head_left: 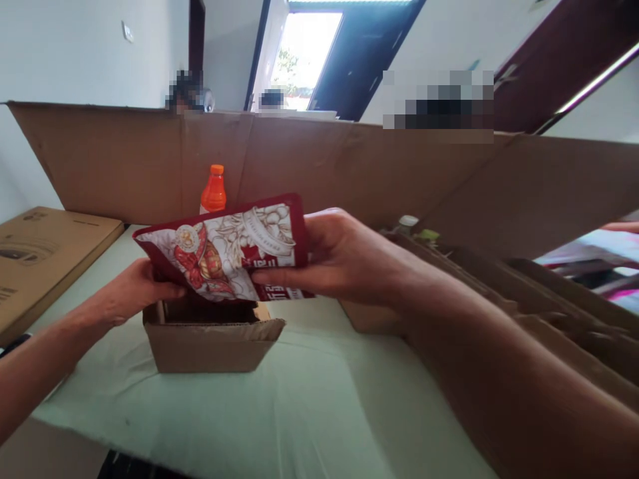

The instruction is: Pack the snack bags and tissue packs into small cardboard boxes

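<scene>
A dark red and white printed pouch (224, 249) is held tilted above a small open cardboard box (214, 349). My right hand (339, 256) grips the pouch at its right end, with the thumb across the printed front. At the lower left corner of the pouch, my left hand (144, 286) is closed with its thumb in front; its other fingers are mostly hidden. The box rests on a pale green cloth (299, 406), and the pouch covers part of its opening. Just behind the pouch stands an orange bottle (214, 189), its lower part hidden.
A flat cardboard carton (50, 259) lies at the left. On the right are several open cardboard boxes (499, 286), with a white cap (408, 223) showing among them. A tall cardboard panel (309, 159) runs along the back. Blurred people are beyond it.
</scene>
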The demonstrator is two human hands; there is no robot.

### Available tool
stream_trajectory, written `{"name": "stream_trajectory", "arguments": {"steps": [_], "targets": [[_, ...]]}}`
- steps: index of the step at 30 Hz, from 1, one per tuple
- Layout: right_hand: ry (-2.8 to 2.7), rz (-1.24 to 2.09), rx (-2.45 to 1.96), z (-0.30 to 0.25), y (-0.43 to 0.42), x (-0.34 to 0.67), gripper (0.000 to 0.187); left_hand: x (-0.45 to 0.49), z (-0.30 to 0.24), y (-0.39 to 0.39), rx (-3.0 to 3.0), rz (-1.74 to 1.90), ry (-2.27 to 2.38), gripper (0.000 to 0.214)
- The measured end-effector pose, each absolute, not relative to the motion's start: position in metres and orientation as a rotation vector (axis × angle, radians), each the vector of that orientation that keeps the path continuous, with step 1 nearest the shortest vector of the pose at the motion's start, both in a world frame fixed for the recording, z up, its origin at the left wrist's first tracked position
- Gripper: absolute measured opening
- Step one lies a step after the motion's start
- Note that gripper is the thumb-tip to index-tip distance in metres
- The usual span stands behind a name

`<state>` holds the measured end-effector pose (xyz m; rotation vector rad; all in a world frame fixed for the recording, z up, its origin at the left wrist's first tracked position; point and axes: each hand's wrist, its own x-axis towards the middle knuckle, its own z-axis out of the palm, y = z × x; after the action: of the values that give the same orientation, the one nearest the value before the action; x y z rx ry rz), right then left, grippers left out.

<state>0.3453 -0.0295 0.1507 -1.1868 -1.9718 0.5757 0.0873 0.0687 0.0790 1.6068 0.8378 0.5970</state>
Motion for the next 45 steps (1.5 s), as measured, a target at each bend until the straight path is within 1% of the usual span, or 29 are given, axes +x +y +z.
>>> {"name": "stream_trajectory", "arguments": {"steps": [3,8,12,16,24,28,30,33,35,37,40,43,44,45], "targets": [[-1.948,0.737,-1.076,0.136,-0.013,0.346,0.026,0.072,0.089,0.069,1.650,0.560,0.877,0.035],[-1.715,0.986,-0.983,0.107,0.007,0.343,0.034,0.059,0.099,0.065,1.730,0.597,0.962,0.034],[-1.615,1.038,-0.975,0.088,0.017,0.337,0.038,0.054,0.101,0.067,1.699,0.621,1.050,0.033],[-1.555,1.054,-0.976,0.079,0.021,0.327,0.043,0.043,0.097,0.071,1.690,0.641,1.041,0.033],[-1.634,1.170,-0.912,0.084,0.012,0.331,0.040,0.035,0.095,0.071,1.625,0.757,1.067,0.015],[-1.612,1.033,-0.969,0.081,-0.002,0.335,0.031,0.037,0.096,0.067,1.636,0.708,1.051,0.011],[-1.599,0.948,-0.995,0.081,-0.009,0.332,0.029,0.037,0.095,0.066,1.658,0.664,1.025,0.015],[-1.573,0.871,-0.974,0.079,-0.015,0.324,0.027,0.035,0.093,0.068,1.691,0.693,0.961,0.025],[-1.570,0.841,-0.948,0.077,-0.015,0.318,0.025,0.033,0.091,0.071,1.687,0.668,0.961,0.024],[-1.589,0.841,-0.937,0.076,-0.012,0.315,0.026,0.030,0.088,0.074,1.668,0.638,0.979,0.020],[-1.647,0.799,-0.932,0.079,-0.011,0.318,0.035,0.027,0.082,0.078,1.677,0.764,0.932,0.026],[-1.666,0.542,-1.045,0.087,-0.028,0.332,0.051,0.024,0.077,0.081,1.667,0.910,0.875,0.029],[-1.621,0.410,-1.104,0.089,-0.038,0.338,0.049,0.022,0.077,0.082,1.650,0.937,0.866,0.029],[-1.566,0.278,-1.159,0.090,-0.049,0.344,0.041,0.020,0.077,0.083,1.633,0.962,0.856,0.030]]}}
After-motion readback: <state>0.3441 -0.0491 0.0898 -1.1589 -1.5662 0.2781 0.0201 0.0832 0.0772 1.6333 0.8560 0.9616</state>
